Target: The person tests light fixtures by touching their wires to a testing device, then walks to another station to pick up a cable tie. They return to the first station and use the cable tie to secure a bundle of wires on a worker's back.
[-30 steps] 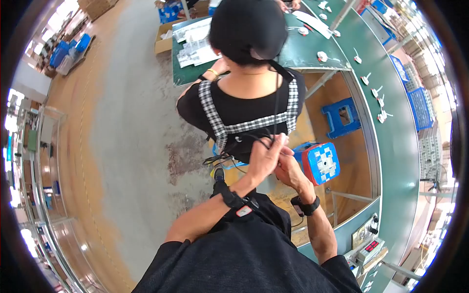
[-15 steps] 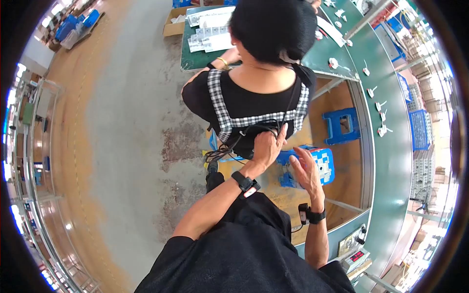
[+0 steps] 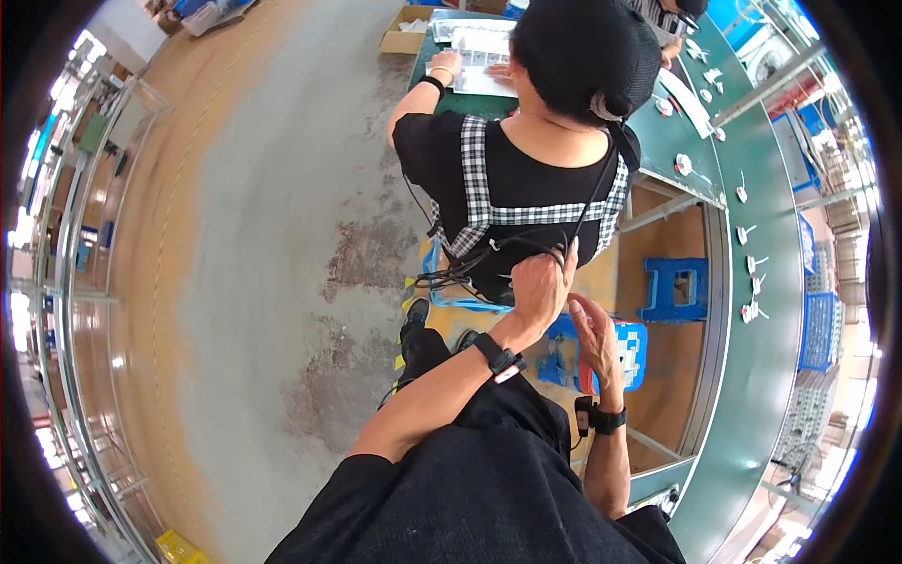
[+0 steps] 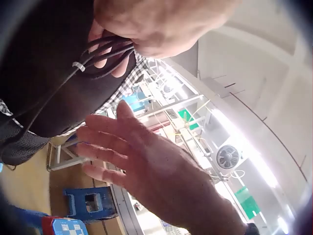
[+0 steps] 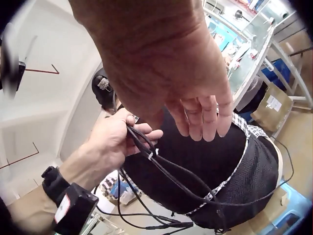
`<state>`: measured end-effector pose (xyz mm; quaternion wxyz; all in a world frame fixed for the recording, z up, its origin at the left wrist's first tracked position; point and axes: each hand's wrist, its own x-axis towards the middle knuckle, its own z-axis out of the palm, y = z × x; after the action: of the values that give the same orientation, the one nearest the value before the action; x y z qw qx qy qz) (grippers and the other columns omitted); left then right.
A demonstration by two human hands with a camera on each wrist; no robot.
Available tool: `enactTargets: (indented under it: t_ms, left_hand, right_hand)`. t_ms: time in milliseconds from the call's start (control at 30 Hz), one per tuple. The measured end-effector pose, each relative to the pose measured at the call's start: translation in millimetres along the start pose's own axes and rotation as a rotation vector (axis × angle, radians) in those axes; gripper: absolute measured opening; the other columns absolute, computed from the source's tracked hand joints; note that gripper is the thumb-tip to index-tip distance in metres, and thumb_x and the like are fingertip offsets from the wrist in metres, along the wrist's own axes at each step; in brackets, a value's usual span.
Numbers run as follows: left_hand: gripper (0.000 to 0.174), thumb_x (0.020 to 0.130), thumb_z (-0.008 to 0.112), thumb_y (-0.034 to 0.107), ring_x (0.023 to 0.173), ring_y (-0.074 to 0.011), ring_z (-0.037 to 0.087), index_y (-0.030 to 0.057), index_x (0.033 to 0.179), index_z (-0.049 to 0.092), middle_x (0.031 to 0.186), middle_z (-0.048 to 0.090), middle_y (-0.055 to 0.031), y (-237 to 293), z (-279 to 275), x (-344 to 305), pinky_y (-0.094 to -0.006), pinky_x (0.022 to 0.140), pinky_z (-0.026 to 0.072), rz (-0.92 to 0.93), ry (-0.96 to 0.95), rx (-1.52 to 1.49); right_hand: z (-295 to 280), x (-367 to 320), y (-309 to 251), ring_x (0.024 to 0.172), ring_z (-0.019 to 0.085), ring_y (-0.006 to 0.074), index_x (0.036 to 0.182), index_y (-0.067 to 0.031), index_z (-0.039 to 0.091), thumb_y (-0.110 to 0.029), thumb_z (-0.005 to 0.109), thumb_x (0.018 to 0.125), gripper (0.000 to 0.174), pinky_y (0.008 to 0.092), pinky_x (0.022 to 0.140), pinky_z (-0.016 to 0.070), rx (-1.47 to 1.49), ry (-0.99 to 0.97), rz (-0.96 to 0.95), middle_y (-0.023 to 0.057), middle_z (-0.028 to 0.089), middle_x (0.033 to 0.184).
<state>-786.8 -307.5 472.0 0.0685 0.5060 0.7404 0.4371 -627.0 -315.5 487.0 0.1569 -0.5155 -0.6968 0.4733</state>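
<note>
My left hand (image 3: 542, 291) grips a bundle of black cable (image 5: 166, 169) behind the back of a seated person (image 3: 540, 169). Loops of the cable (image 4: 105, 54) pass through its curled fingers, and a small white tie circles them. More cable hangs in a tangle below and to the left. Just right of and below that hand is my right hand (image 3: 596, 340), fingers extended and holding nothing. In the left wrist view the right hand (image 4: 151, 159) shows its spread fingers. The seated person wears a black cap, a black top and checked apron straps.
Ahead stands a green table (image 3: 672, 150) with white sheets (image 3: 484, 39). A long green bench (image 3: 766, 376) with several small white parts runs along the right. A blue stool (image 3: 675, 289) and a blue-and-red box (image 3: 631, 352) stand beneath. Metal racks (image 3: 70, 310) line the left.
My right hand came away from the cable and left hand, then moved back near the left wrist. The left hand keeps its grip. The seated person's arms now reach forward onto the table.
</note>
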Motion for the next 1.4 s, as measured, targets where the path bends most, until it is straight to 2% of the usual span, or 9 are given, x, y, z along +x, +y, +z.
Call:
enactTargets:
  t_ms: [367,400,500,567,733,1167,1300,1333,1400]
  left_hand:
    - [0.055,0.102,0.056,0.036,0.045,-0.0335,0.061,0.0059,0.057,0.061,0.051,0.059,-0.0160,-3,8,5,-0.0400,0.043,0.0483,-0.055,0.023,0.052]
    - [0.055,0.102,0.056,0.036,0.045,-0.0336,0.061,0.0056,0.057,0.061,0.051,0.059,-0.0161,-5,9,5,-0.0401,0.044,0.0486,-0.055,0.025,0.052]
    - [0.056,0.101,0.056,0.036,0.048,-0.0335,0.063,0.0071,0.053,0.060,0.052,0.061,-0.0162,-6,7,7,-0.0420,0.046,0.0503,-0.076,-0.005,0.067]
    - [0.056,0.101,0.056,0.036,0.048,-0.0335,0.063,0.0071,0.053,0.061,0.053,0.061,-0.0163,-6,3,6,-0.0418,0.046,0.0504,-0.067,-0.004,0.123]
    - [0.056,0.102,0.055,0.036,0.048,-0.0346,0.063,0.0064,0.054,0.062,0.053,0.061,-0.0172,-12,3,11,-0.0428,0.048,0.0512,-0.151,-0.082,-0.029]
    - [0.056,0.100,0.057,0.037,0.049,-0.0360,0.063,0.0054,0.054,0.062,0.053,0.061,-0.0195,-24,11,14,-0.0433,0.049,0.0519,-0.170,-0.080,0.028]
    - [0.054,0.101,0.056,0.035,0.049,-0.0333,0.064,0.0075,0.055,0.063,0.048,0.060,-0.0114,-24,-2,15,-0.0423,0.051,0.0528,-0.152,-0.159,-0.081]
    - [0.056,0.102,0.052,0.037,0.048,-0.0314,0.063,0.0084,0.055,0.064,0.048,0.061,-0.0079,-25,-7,17,-0.0409,0.053,0.0532,-0.123,-0.195,-0.103]
    - [0.059,0.104,0.049,0.038,0.048,-0.0308,0.064,0.0080,0.055,0.065,0.050,0.062,-0.0078,-23,-16,23,-0.0408,0.054,0.0536,-0.116,-0.257,-0.164]
  right_hand:
    - [1,3,17,0.106,0.066,0.0239,0.124,0.0012,0.065,-0.035,0.056,0.104,0.042,0.0363,0.094,0.0498,0.047,-0.031,-0.011,0.0164,0.071,0.113]
    - [-1,2,17,0.111,0.064,0.0220,0.126,0.0026,0.063,-0.036,0.054,0.104,0.045,0.0343,0.098,0.0471,0.043,-0.056,0.019,0.0155,0.071,0.114]
    - [-7,3,25,0.110,0.065,0.0227,0.127,0.0032,0.062,-0.036,0.054,0.104,0.046,0.0340,0.098,0.0475,0.031,-0.052,0.035,0.0154,0.071,0.114]
    - [-8,4,32,0.104,0.065,0.0220,0.125,0.0016,0.064,-0.036,0.057,0.103,0.044,0.0348,0.093,0.0494,0.065,-0.029,0.038,0.0152,0.071,0.111]
    - [-9,10,31,0.098,0.066,0.0207,0.124,0.0005,0.065,-0.035,0.059,0.102,0.042,0.0341,0.088,0.0516,0.106,-0.016,0.035,0.0141,0.072,0.108]
    - [-13,17,20,0.099,0.067,0.0207,0.124,0.0011,0.065,-0.035,0.059,0.102,0.042,0.0351,0.088,0.0519,0.103,-0.061,-0.020,0.0165,0.072,0.105]
    - [-9,17,28,0.099,0.067,0.0206,0.123,0.0010,0.065,-0.035,0.059,0.102,0.042,0.0346,0.089,0.0519,0.111,-0.073,-0.030,0.0156,0.072,0.105]
    - [-9,17,26,0.099,0.067,0.0204,0.123,0.0010,0.065,-0.035,0.059,0.102,0.042,0.0344,0.089,0.0518,0.111,-0.078,-0.025,0.0153,0.072,0.105]
    - [-7,17,23,0.099,0.067,0.0197,0.123,0.0008,0.065,-0.035,0.060,0.102,0.042,0.0339,0.088,0.0517,0.152,-0.073,-0.027,0.0147,0.072,0.103]
